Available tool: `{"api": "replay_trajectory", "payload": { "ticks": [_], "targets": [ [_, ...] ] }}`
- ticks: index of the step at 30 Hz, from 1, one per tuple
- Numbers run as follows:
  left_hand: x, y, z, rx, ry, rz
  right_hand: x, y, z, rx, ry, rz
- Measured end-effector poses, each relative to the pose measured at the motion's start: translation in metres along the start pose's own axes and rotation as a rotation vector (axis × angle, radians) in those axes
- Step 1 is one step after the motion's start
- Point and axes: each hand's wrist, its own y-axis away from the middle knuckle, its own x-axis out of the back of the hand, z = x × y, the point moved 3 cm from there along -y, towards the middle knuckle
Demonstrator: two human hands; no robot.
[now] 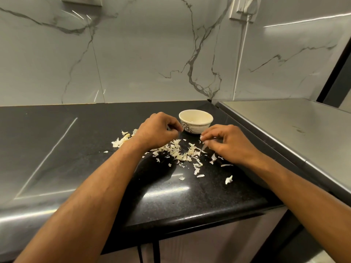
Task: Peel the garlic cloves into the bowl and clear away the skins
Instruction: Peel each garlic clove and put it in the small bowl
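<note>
The fingers (pixel 206 138) of the right hand (pixel 230 143) are curled and pinch something small and pale just right of the bowl (pixel 196 121); whether it is a clove or only a scrap of skin is too small to tell. The left hand (pixel 155 132) has its fingers curled under near the bowl's left side, and what they hold, if anything, is hidden beneath the knuckles, so I cannot tell whether they grip. Skins (pixel 180 152) lie scattered on the dark surface (pixel 76 149) between and around the two hands, with a looser clump to the far left and a few stray flakes nearer the edge. The step in hand looks like either the last of the peeling or the start of gathering the skins. To do it well, keep the pinch light, since the skins are papery and will flutter off at a quick move; sweep them inward into one heap with the sides of both hands rather than picking flake by flake, and work away from the bowl so nothing drifts over its rim. The bowl stands upright at the far side, touching neither hand as far as I can judge; its inside shows pale and bare down to the bottom, and no cloves can be seen in it from here.
</note>
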Motion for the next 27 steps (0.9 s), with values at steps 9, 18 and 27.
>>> {"api": "replay_trajectory", "payload": {
  "ticks": [9,18,27],
  "targets": [
    [-0.001,0.001,0.001,0.023,0.001,0.002,-0.003,0.01,0.022,-0.198,-0.092,-0.269],
    [0.005,0.003,0.006,-0.011,-0.223,-0.001,-0.001,0.001,0.014,-0.22,-0.005,-0.199],
    [-0.002,0.002,0.002,-0.046,-0.472,-0.203,-0.019,-0.016,0.014,-0.256,0.16,-0.269]
  ]
}}
